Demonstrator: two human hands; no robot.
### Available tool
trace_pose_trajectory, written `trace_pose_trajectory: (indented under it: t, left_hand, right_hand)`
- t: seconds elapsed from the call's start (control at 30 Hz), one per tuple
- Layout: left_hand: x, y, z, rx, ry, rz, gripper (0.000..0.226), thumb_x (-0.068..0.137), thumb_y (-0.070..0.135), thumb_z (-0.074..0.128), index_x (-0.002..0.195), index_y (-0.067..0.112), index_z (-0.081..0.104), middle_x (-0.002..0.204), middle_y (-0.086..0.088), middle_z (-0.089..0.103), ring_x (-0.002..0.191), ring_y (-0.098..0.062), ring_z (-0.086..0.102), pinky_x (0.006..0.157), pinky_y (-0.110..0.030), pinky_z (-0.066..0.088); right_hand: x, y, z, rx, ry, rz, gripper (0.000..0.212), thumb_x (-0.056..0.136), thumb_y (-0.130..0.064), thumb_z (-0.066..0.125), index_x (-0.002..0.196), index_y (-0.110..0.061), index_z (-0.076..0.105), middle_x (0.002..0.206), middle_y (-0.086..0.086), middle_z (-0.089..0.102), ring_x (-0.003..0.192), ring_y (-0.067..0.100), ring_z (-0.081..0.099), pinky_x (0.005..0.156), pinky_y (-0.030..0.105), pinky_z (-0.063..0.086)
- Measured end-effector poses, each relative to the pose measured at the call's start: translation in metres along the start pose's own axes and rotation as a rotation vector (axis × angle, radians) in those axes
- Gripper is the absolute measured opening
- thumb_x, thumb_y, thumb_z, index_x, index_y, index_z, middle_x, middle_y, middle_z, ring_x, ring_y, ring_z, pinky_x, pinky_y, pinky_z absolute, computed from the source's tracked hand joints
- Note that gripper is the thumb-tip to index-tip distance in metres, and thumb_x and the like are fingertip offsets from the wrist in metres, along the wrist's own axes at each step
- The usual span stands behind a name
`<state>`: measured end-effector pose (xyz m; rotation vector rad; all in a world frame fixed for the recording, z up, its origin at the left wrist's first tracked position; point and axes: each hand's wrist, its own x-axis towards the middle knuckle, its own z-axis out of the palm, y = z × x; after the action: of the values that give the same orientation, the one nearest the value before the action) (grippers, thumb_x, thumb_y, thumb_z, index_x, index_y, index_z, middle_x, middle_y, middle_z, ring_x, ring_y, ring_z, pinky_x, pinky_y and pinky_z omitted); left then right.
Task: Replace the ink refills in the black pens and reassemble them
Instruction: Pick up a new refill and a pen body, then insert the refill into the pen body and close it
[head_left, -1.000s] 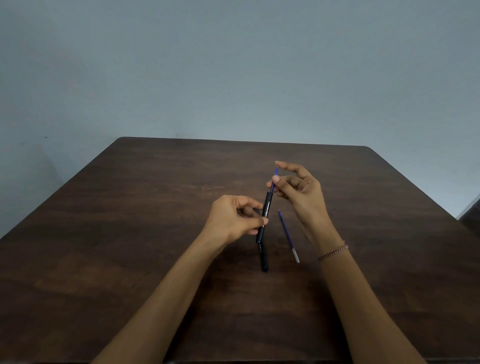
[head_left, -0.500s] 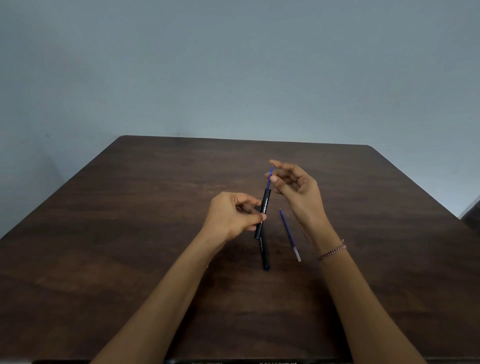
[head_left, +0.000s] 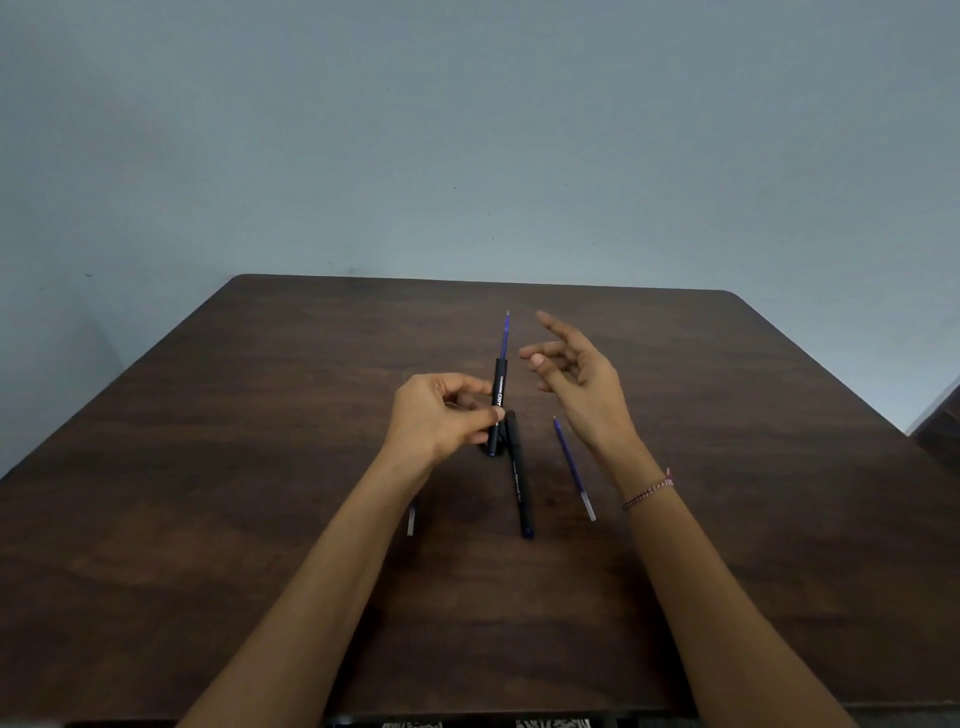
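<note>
The left hand (head_left: 441, 415) pinches a black pen (head_left: 497, 395) upright over the tabletop (head_left: 260, 467). A blue refill (head_left: 505, 335) pokes out of its top. The right hand (head_left: 576, 374) waits beside it, fingers spread, holding nothing. If the pen tips, the refill may slip out.

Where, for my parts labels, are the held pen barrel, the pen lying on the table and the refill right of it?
held pen barrel (head_left: 498, 385): head view, printed middle.
lying black pen (head_left: 519, 480): head view, mid-barrel.
blue refill (head_left: 573, 467): head view, mid-shaft.
</note>
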<state>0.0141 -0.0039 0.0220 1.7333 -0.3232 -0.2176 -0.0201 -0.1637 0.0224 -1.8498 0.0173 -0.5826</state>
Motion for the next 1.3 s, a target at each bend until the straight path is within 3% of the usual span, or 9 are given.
trace_pose_trajectory:
  t: [0.13, 0.27, 0.4, 0.5, 0.8, 0.9, 1.0, 1.07, 1.3]
  left_hand:
    - [0.006, 0.000, -0.011, -0.039, 0.078, -0.026, 0.024, 0.072, 0.000, 0.075, 0.092, 0.010, 0.070, 0.073, -0.003, 0.061, 0.070, -0.016, 0.067, 0.060, -0.023, 0.059]
    - [0.008, -0.001, -0.016, -0.044, 0.115, -0.025, 0.027, 0.073, -0.001, 0.074, 0.098, 0.005, 0.068, 0.077, -0.007, 0.062, 0.070, -0.015, 0.065, 0.054, -0.019, 0.057]
    - [0.009, -0.002, -0.016, -0.033, 0.128, -0.002, 0.027, 0.074, -0.003, 0.073, 0.100, 0.003, 0.068, 0.075, -0.007, 0.062, 0.068, -0.016, 0.065, 0.055, -0.020, 0.058]
    - [0.010, -0.005, -0.017, -0.023, 0.139, 0.004, 0.027, 0.073, -0.003, 0.073, 0.099, 0.003, 0.068, 0.071, -0.004, 0.060, 0.067, -0.016, 0.065, 0.056, -0.022, 0.058]
    - [0.010, -0.006, -0.016, 0.006, 0.116, 0.016, 0.025, 0.072, 0.000, 0.075, 0.095, 0.010, 0.071, 0.069, -0.001, 0.060, 0.068, -0.014, 0.066, 0.056, -0.020, 0.058]
    - [0.009, -0.005, -0.016, 0.008, 0.105, 0.014, 0.026, 0.073, 0.000, 0.075, 0.096, 0.009, 0.070, 0.068, -0.001, 0.061, 0.068, -0.014, 0.067, 0.057, -0.021, 0.058]
    - [0.009, -0.004, -0.017, -0.024, 0.090, 0.008, 0.024, 0.072, 0.000, 0.075, 0.094, 0.010, 0.070, 0.070, -0.001, 0.061, 0.070, -0.015, 0.067, 0.058, -0.023, 0.059]
    - [0.007, -0.003, -0.016, -0.045, 0.071, -0.007, 0.022, 0.072, 0.001, 0.075, 0.088, 0.015, 0.070, 0.073, -0.002, 0.062, 0.073, -0.014, 0.067, 0.060, -0.024, 0.059]
    - [0.000, -0.003, -0.006, -0.013, -0.031, 0.005, 0.024, 0.071, -0.002, 0.076, 0.083, 0.019, 0.070, 0.066, 0.001, 0.060, 0.061, -0.009, 0.065, 0.058, -0.022, 0.059]
  right_hand:
    - [0.004, 0.002, 0.005, -0.333, -0.055, -0.003, 0.022, 0.084, -0.008, 0.065, 0.102, -0.021, 0.066, 0.082, -0.009, 0.064, 0.075, 0.001, 0.059, 0.069, 0.003, 0.046]
    - [-0.001, -0.001, 0.023, -0.559, -0.183, -0.045, 0.019, 0.078, -0.007, 0.070, 0.095, -0.015, 0.070, 0.074, -0.010, 0.063, 0.059, -0.003, 0.053, 0.061, 0.001, 0.039]
    - [-0.005, -0.006, 0.039, -0.762, -0.285, -0.074, 0.023, 0.080, -0.012, 0.068, 0.103, -0.012, 0.069, 0.097, 0.007, 0.068, 0.086, 0.017, 0.061, 0.073, 0.019, 0.041]
    - [-0.005, -0.007, 0.046, -0.883, -0.343, -0.046, 0.027, 0.083, -0.018, 0.066, 0.109, -0.011, 0.067, 0.104, 0.009, 0.063, 0.096, 0.023, 0.059, 0.071, 0.022, 0.035]
    - [-0.008, 0.003, 0.056, -0.895, -0.243, 0.110, 0.028, 0.081, -0.032, 0.068, 0.096, -0.009, 0.070, 0.095, 0.007, 0.068, 0.089, 0.019, 0.062, 0.071, 0.026, 0.046]
    - [-0.006, 0.003, 0.052, -0.789, -0.200, 0.130, 0.023, 0.078, -0.028, 0.070, 0.090, -0.008, 0.073, 0.085, 0.005, 0.070, 0.081, 0.017, 0.064, 0.071, 0.025, 0.049]
    - [-0.003, -0.001, 0.034, -0.510, -0.152, 0.195, 0.017, 0.076, -0.030, 0.073, 0.079, -0.014, 0.076, 0.063, -0.008, 0.064, 0.059, -0.003, 0.057, 0.054, 0.007, 0.040]
    - [0.001, -0.001, 0.015, -0.329, -0.106, 0.265, 0.019, 0.074, -0.038, 0.074, 0.075, -0.019, 0.075, 0.060, -0.017, 0.063, 0.061, -0.007, 0.056, 0.055, 0.004, 0.038]
    - [0.013, 0.003, -0.030, 0.513, 0.195, 0.401, 0.009, 0.079, -0.015, 0.071, 0.084, -0.007, 0.069, 0.071, 0.004, 0.070, 0.051, 0.002, 0.053, 0.056, 0.012, 0.050]
